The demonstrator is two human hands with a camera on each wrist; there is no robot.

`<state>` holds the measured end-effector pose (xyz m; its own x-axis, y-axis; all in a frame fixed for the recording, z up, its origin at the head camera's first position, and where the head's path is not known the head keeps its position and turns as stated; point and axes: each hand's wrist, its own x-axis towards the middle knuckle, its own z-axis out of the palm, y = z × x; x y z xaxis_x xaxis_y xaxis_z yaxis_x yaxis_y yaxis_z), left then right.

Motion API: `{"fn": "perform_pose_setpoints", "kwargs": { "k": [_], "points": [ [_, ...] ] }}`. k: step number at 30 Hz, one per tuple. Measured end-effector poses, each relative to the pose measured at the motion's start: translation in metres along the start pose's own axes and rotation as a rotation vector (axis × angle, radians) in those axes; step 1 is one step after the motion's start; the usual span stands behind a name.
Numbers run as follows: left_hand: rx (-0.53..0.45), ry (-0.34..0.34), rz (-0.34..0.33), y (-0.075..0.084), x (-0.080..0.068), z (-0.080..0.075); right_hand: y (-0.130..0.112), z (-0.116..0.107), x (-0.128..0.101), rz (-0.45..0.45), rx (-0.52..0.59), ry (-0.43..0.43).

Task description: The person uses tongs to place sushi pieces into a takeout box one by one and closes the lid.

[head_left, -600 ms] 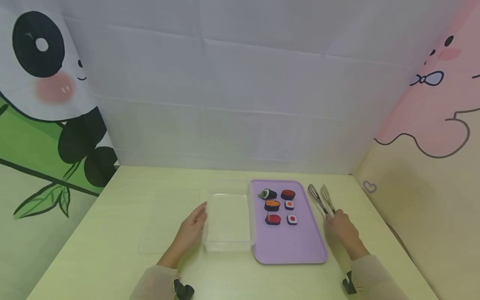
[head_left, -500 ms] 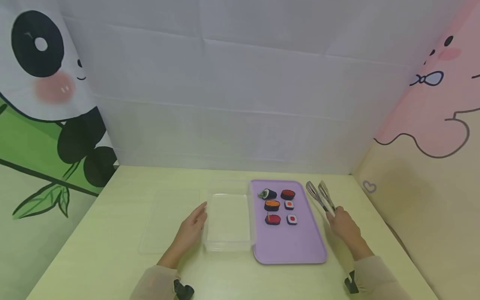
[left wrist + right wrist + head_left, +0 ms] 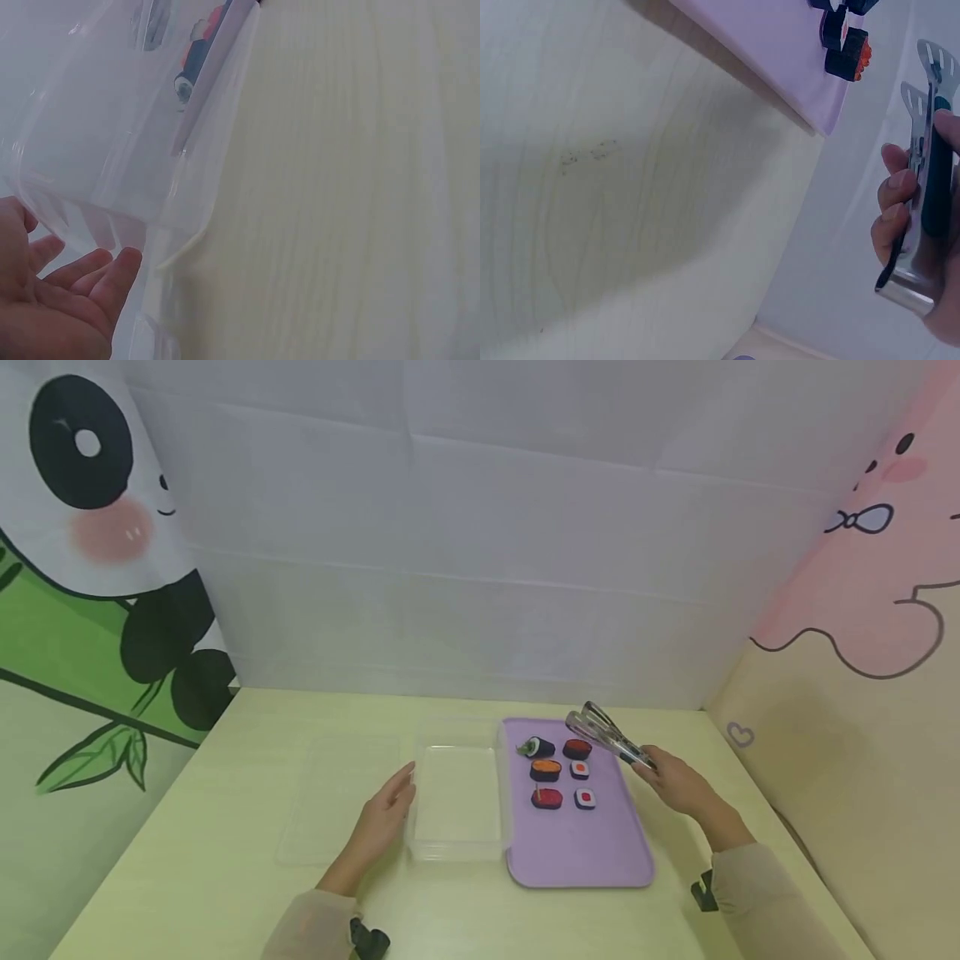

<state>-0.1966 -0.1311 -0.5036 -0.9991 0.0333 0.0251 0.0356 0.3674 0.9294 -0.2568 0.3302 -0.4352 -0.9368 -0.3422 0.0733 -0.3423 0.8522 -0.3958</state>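
From where I stand, the person's left hand (image 3: 381, 818) is loose, fingers extended and closed round nothing; its fingertips lie at the left wall of a clear, rectangular plastic container (image 3: 457, 852), which stands upright; whether they press on that wall I cannot tell. The right hand (image 3: 678, 783) holds a pair of silver metal tongs with dark green grips and slotted heads (image 3: 621, 746); the two arms of the tongs stand apart with nothing between them; in the head view the heads appear over the far right part of a purple, rounded rectangular tray (image 3: 585, 852), close to the red-topped, dark-sided oval sushi piece (image 3: 577, 749); their height above it I cannot judge.

Five further pieces lie on the tray: a dark, green-tipped roll (image 3: 537, 747); an orange-topped oval piece (image 3: 545, 771); a bright-red-topped oval piece (image 3: 547, 799); two small square white-and-black rolls (image 3: 585, 799) with reddish centres.

The container stands directly beside the tray's left edge; a flat, clear plastic lid (image 3: 337, 802) lies left of the container; all rest on a pale yellow, wood-grained tabletop (image 3: 442, 910).
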Motion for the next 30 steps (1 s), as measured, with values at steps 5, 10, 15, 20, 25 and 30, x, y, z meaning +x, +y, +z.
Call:
{"fn": "perform_pose_setpoints", "kwargs": {
  "k": [5, 10, 15, 20, 25, 30],
  "points": [
    [0.002, 0.006, 0.001, -0.001, 0.000, 0.001, -0.001, 0.002, 0.011, -0.115, -0.023, -0.047],
    [-0.001, 0.008, 0.005, 0.001, 0.000, 0.000, -0.007, 0.001, 0.026, -0.148, -0.126, -0.110],
    [0.004, 0.016, 0.007, 0.003, -0.001, 0.000, -0.012, 0.000, 0.042, -0.116, -0.209, -0.188],
    [0.003, 0.023, 0.007, 0.002, -0.001, 0.001, -0.018, -0.001, 0.052, -0.120, -0.253, -0.231],
    [0.005, 0.025, 0.000, 0.000, 0.000, 0.002, -0.022, -0.001, 0.055, -0.118, -0.247, -0.250],
    [0.004, 0.027, -0.016, -0.001, 0.002, 0.003, -0.021, 0.000, 0.056, -0.123, -0.234, -0.260]
  ]
}}
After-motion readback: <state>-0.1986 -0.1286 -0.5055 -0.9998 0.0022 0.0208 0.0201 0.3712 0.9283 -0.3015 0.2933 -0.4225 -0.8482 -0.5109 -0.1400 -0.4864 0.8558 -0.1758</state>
